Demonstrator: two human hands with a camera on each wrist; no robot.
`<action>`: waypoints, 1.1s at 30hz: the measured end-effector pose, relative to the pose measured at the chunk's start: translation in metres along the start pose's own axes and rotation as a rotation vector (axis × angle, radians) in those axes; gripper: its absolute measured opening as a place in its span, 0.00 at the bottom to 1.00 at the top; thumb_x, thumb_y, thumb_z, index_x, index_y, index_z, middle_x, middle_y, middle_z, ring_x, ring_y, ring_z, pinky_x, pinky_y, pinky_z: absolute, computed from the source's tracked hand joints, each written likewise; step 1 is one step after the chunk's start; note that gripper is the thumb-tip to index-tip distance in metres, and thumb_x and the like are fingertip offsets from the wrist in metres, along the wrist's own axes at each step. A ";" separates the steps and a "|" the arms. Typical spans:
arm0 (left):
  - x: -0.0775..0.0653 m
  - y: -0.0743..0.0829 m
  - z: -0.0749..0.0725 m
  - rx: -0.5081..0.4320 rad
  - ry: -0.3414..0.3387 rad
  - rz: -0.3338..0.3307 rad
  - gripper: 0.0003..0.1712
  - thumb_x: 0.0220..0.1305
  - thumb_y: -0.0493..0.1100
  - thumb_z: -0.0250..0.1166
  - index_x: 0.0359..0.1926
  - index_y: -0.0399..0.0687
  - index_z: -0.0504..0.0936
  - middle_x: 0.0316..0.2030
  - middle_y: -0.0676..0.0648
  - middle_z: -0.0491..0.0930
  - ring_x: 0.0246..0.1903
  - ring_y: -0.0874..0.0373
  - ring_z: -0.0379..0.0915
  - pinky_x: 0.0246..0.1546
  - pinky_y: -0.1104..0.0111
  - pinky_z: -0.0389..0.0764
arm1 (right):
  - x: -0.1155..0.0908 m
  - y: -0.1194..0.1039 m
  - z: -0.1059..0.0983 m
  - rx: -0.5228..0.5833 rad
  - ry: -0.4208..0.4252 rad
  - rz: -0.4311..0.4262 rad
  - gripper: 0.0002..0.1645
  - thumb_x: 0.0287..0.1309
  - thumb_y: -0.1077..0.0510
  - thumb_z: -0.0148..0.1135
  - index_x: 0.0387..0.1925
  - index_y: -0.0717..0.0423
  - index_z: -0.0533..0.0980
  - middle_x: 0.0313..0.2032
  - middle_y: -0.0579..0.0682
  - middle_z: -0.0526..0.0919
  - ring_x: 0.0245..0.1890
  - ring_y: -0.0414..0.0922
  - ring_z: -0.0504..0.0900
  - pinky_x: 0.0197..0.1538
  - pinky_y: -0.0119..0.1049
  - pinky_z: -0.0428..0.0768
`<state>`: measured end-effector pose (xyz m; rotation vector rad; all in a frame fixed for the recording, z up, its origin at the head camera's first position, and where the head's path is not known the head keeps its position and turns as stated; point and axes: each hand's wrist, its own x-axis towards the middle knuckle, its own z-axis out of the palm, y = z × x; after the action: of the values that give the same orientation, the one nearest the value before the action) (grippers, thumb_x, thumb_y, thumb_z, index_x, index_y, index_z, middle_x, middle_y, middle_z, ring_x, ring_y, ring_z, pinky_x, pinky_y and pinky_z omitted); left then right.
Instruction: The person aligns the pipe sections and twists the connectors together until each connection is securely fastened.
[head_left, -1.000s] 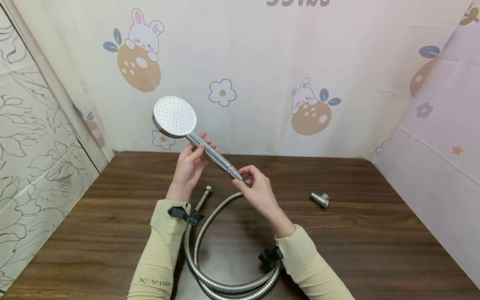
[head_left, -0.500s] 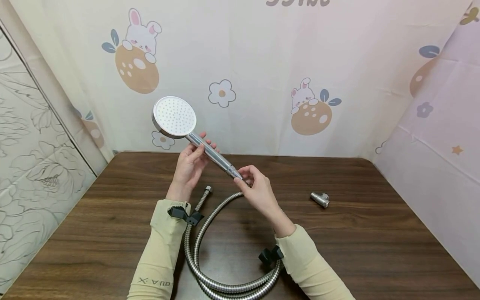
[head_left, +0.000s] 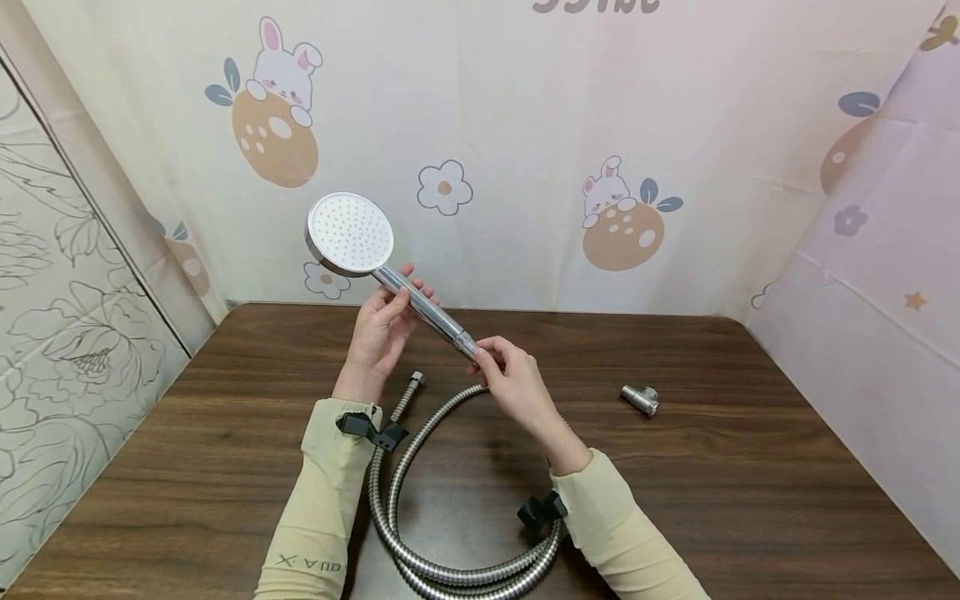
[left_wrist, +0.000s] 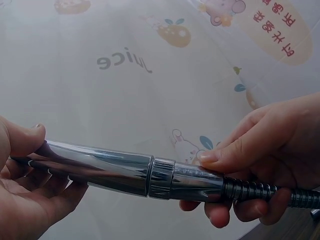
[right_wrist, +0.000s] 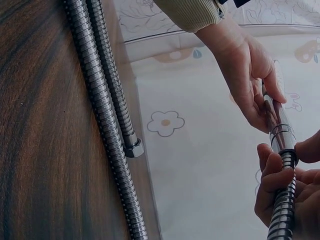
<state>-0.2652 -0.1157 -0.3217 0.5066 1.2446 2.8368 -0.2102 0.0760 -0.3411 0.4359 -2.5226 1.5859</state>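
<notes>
My left hand holds the chrome handle of a shower head, whose round white spray face tilts up at the upper left. At the handle's lower end, my right hand pinches the smooth conical nut of a ribbed metal shower hose. In the left wrist view the nut sits against the handle's knurled collar, thumb on top and fingers beneath. How far it is threaded cannot be told. The rest of the hose lies coiled on the table under my forearms, its free end with a hex nut.
A small metal valve fitting lies on the brown wooden table, to the right of my right hand. A patterned curtain hangs behind the table, with more cloth at both sides.
My right hand's fingers have shifted slightly up the hose end onto the conical nut, covering more of it. The left hand and shower head stay nearly still.
</notes>
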 end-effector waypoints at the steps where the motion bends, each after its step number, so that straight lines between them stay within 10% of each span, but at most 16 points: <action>1: 0.000 0.000 0.000 0.001 -0.002 0.001 0.27 0.67 0.34 0.45 0.66 0.31 0.52 0.41 0.46 0.70 0.41 0.57 0.76 0.63 0.50 0.56 | 0.000 0.000 0.000 -0.001 -0.002 0.002 0.10 0.64 0.56 0.51 0.41 0.56 0.75 0.27 0.51 0.82 0.23 0.45 0.74 0.19 0.28 0.67; 9: -0.001 0.001 0.000 -0.007 -0.001 -0.013 0.28 0.68 0.35 0.45 0.66 0.31 0.51 0.41 0.46 0.71 0.41 0.57 0.76 0.60 0.56 0.65 | -0.002 -0.001 -0.001 0.020 0.013 0.015 0.13 0.65 0.54 0.49 0.46 0.53 0.74 0.27 0.50 0.78 0.21 0.41 0.74 0.22 0.30 0.71; 17: -0.001 0.002 0.001 -0.002 0.015 -0.022 0.26 0.68 0.34 0.43 0.66 0.32 0.53 0.41 0.46 0.71 0.41 0.58 0.76 0.58 0.60 0.69 | -0.001 -0.001 -0.002 -0.046 0.030 0.014 0.25 0.48 0.53 0.68 0.46 0.53 0.68 0.37 0.49 0.76 0.28 0.42 0.74 0.29 0.32 0.73; 33: 0.000 0.001 0.004 -0.017 0.019 -0.012 0.26 0.68 0.32 0.42 0.66 0.31 0.52 0.41 0.45 0.71 0.40 0.57 0.75 0.62 0.53 0.60 | 0.000 -0.001 -0.005 -0.054 0.018 -0.025 0.11 0.58 0.56 0.58 0.42 0.56 0.72 0.34 0.50 0.78 0.27 0.41 0.72 0.25 0.30 0.68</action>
<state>-0.2641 -0.1135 -0.3188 0.4715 1.2205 2.8464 -0.2099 0.0803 -0.3380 0.4426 -2.5295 1.5022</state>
